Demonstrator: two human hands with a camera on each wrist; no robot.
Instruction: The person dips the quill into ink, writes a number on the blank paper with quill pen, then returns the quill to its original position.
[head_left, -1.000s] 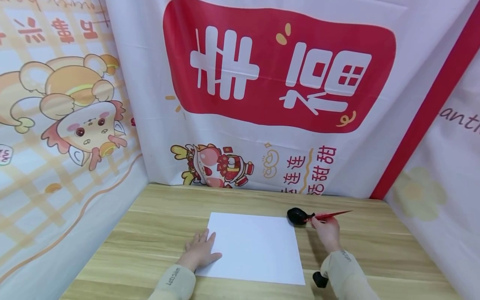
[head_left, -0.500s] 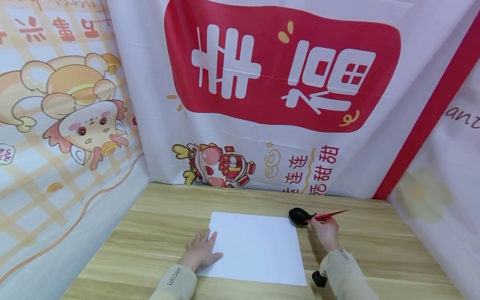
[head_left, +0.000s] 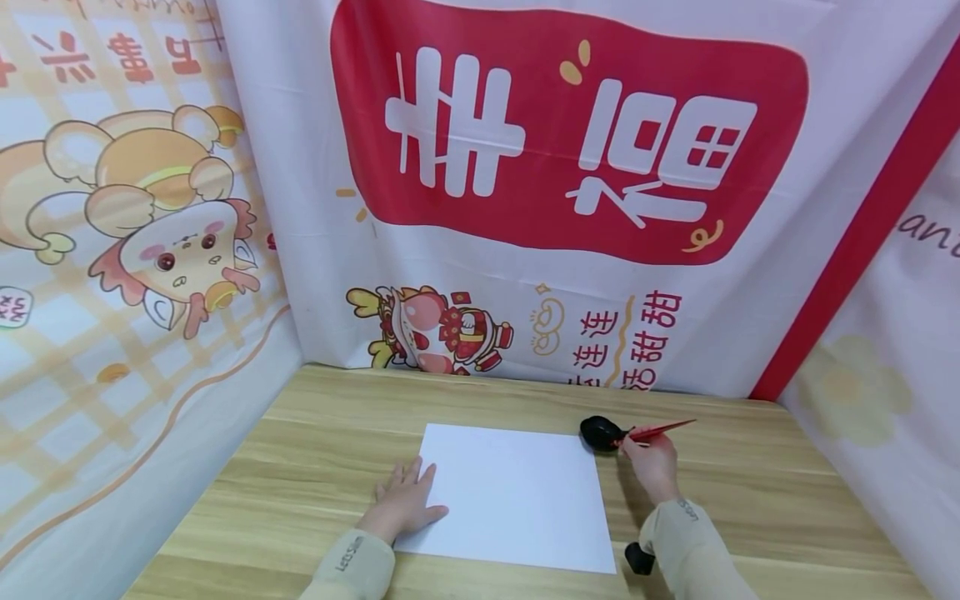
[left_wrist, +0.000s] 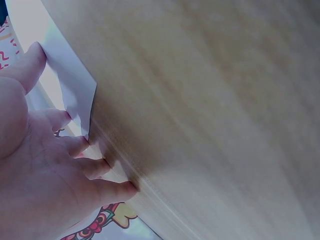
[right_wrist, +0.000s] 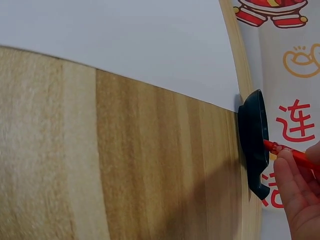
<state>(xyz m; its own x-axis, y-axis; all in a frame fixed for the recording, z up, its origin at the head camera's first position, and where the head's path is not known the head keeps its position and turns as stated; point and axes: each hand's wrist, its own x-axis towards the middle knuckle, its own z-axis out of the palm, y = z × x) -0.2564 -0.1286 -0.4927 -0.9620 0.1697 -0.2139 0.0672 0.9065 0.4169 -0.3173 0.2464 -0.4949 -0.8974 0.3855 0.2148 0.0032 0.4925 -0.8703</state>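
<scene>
A blank white sheet of paper (head_left: 517,500) lies flat on the wooden table. On its left edge rests my left hand (head_left: 405,504), fingers spread; the left wrist view shows the fingertips (left_wrist: 80,145) along the paper's edge. My right hand (head_left: 652,467) pinches a slim red brush (head_left: 663,431) beyond the paper's far right corner. A small black dish with a narrow tail (head_left: 600,433) sits at that corner. In the right wrist view the red brush (right_wrist: 287,149) slants down into the black dish (right_wrist: 252,135); its tip is hidden by the dish wall.
A black object (head_left: 639,558) lies beside the right sleeve (head_left: 690,533), partly covered by it. Printed cloth hangs (head_left: 525,275) behind the table and on both sides. Bare wood (head_left: 772,492) extends to the right of the right hand.
The view has shifted slightly. The red brush moves a little within the right hand's grip at the dish. The left hand stays on the paper.
</scene>
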